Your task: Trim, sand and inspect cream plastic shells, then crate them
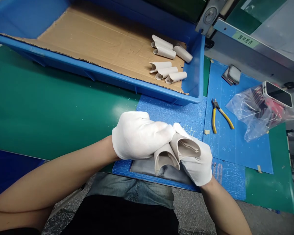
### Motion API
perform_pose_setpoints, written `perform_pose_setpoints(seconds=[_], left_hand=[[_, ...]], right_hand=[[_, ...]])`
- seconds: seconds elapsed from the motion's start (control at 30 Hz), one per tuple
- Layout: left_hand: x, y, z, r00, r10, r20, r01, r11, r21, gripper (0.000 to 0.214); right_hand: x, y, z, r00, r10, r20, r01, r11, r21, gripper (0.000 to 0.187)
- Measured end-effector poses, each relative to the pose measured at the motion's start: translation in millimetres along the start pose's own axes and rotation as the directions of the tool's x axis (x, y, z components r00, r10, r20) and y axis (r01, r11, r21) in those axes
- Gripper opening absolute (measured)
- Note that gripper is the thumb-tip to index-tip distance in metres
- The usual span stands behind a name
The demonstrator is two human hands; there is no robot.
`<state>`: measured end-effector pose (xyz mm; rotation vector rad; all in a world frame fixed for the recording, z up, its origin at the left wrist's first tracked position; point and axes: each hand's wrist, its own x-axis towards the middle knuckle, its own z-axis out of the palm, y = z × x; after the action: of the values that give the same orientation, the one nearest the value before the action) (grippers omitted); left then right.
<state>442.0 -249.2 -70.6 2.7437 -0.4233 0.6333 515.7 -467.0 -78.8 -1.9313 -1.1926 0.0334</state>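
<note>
On green workbench [51, 107], white-gloved hands [137, 135]

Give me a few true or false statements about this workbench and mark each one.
1. The left hand and right hand both wear white gloves. True.
2. The blue plastic tray holds six curled pale strips on a cardboard liner. True.
3. The yellow-handled pliers lie inside the tray. False: they lie on a blue mat to the right of it.
4. The hands hold a phone. False: they hold two curled pale strips, and the phone lies on a clear plastic bag.
</note>
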Motion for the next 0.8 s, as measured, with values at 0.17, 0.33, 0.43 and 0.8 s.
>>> perform_pose_setpoints(seconds=[0.17, 0.33, 0.43, 0.8], left_hand=[[0, 0, -6.8, 0.987, -0.044, 0.153, 0.052, 0.998, -0.047, 0.035], [-7, -1, -2.0, 0.998, 0.037, 0.042, -0.037, 0.999, 0.006, 0.032], [-6, -1, 6.1, 0.998, 0.009, -0.057, -0.007, 0.999, 0.043, 0.032], [9, -21, 35.9, 0.916, -0.400, -0.021, 0.383, 0.860, 0.336, 0.045]], right_hand=[[3, -6, -3, 0.999, -0.041, 0.010, 0.041, 0.995, -0.087, 0.067], [0, -5, -4, 1.000, -0.023, 0.016, 0.024, 0.996, -0.083, 0.066], [-1, 0, 0, 1.000, -0.003, -0.011, 0.002, 0.997, -0.081, 0.057], [10, 13, 9, 0.983, 0.149, -0.106, -0.157, 0.985, -0.073, 0.032]])
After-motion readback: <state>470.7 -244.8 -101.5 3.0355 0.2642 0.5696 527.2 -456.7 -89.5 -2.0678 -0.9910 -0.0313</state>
